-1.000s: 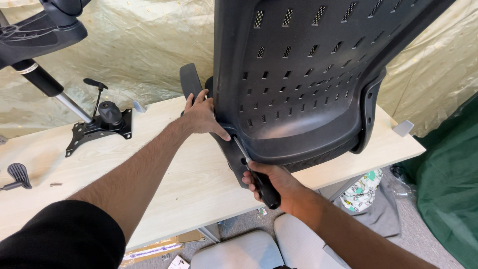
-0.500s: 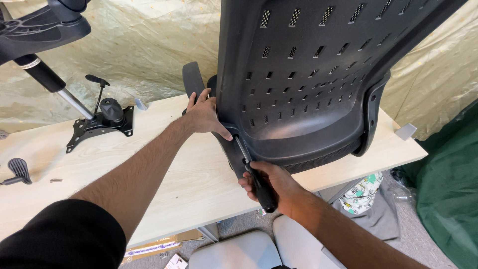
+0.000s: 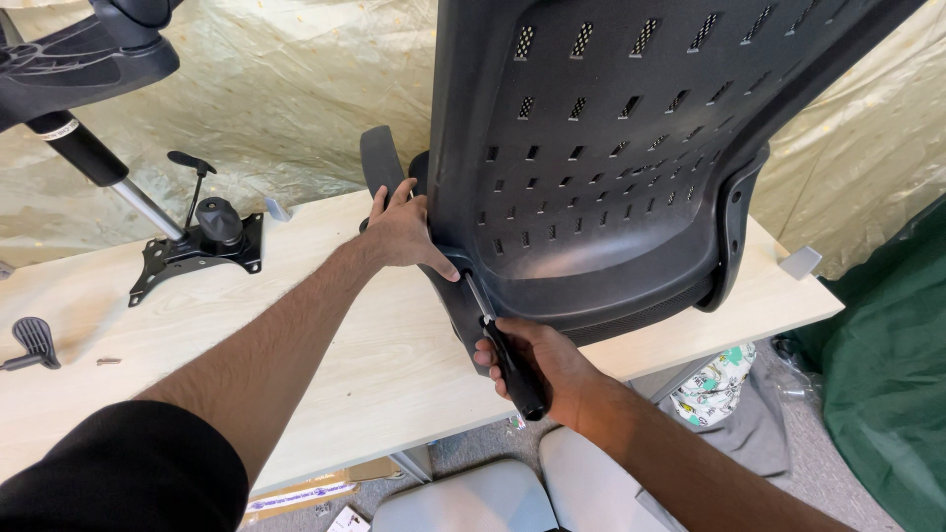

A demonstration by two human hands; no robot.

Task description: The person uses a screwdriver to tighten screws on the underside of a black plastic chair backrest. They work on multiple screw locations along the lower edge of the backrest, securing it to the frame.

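One backrest [image 3: 611, 158] stands on the tabletop [image 3: 296, 345]. Left hand [image 3: 399, 232] fingers grasp its edge; right hand [image 3: 537, 360] fingers clench one screwdriver [image 3: 503, 350], tip just beside the left fingers.

chair back [image 3: 631, 167] on table [image 3: 296, 325], tilt mechanism [image 3: 202, 241] left, lever [image 3: 34, 340] far left
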